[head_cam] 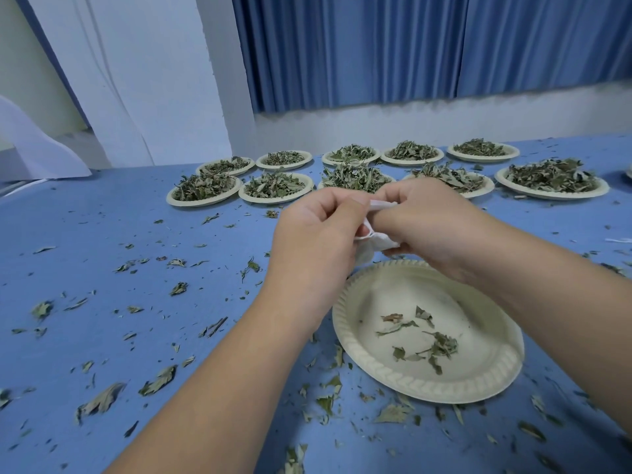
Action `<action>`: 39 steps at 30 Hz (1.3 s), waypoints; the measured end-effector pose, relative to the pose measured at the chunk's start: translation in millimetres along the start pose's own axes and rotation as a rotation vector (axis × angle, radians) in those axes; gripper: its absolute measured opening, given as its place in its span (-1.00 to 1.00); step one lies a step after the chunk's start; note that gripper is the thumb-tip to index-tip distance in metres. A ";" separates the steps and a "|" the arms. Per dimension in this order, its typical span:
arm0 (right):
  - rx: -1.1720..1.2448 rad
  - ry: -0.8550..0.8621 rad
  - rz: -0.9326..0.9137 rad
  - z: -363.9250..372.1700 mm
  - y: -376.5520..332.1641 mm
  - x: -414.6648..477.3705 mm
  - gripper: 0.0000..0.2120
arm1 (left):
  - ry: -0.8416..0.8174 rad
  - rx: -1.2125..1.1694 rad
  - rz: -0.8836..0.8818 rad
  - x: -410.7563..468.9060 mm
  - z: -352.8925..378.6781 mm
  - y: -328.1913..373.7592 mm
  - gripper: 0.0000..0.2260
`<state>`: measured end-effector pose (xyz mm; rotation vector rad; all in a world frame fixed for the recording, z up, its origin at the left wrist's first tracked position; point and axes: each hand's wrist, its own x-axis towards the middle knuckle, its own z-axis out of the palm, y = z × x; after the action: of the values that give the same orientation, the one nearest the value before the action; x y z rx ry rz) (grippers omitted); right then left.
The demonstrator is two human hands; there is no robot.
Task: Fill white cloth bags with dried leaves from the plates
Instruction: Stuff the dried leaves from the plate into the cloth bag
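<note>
Both the left hand (318, 230) and right hand (431, 223) pinch the white cloth bag (377, 241) between them, above the far rim of the near plate (427, 388).

We see soft, even, cool light over the blue table (102, 234); shadows are faint, a pale one lying across the near plate (427, 388). Wide-angle distortion bends the curtain (376, 46) and the frame's edges. The far plates (552, 192) look slightly soft.
</note>
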<state>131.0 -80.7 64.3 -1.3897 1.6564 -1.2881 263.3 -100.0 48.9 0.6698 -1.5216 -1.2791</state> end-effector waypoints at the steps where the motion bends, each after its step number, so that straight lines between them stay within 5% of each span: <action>1: 0.086 -0.077 0.000 -3.6 -0.3 -1.2 -0.93 | 0.007 0.006 0.018 0.5 -0.2 0.0 -0.83; 5: 0.171 -0.308 0.036 -18.0 -4.8 -2.5 -0.80 | 0.007 -0.030 0.036 -0.8 0.2 1.6 -0.84; 13: -0.161 -0.028 0.002 -2.2 -8.3 2.6 -0.82 | -0.023 -0.056 -0.020 -2.8 2.9 3.2 -0.81; 19: 0.058 -0.074 0.064 -8.0 -2.4 1.1 -0.93 | -0.001 -0.063 -0.053 -0.9 0.9 4.0 -0.83; 25: 0.336 -0.291 0.190 -22.7 -0.2 -6.4 -0.73 | 0.015 -0.005 -0.011 -0.5 -0.4 1.5 -0.78; 28: 0.265 -0.270 0.133 -24.4 0.9 -9.0 -0.66 | 0.007 0.034 0.008 -1.3 0.4 1.3 -0.74; 39: -0.153 0.026 0.056 3.5 -1.7 -2.6 -0.86 | -0.077 0.047 0.012 -6.2 6.1 3.6 -0.79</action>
<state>135.4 -79.2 64.5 -1.4094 1.8307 -1.1730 260.5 -91.1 50.5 0.6477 -1.6205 -1.2763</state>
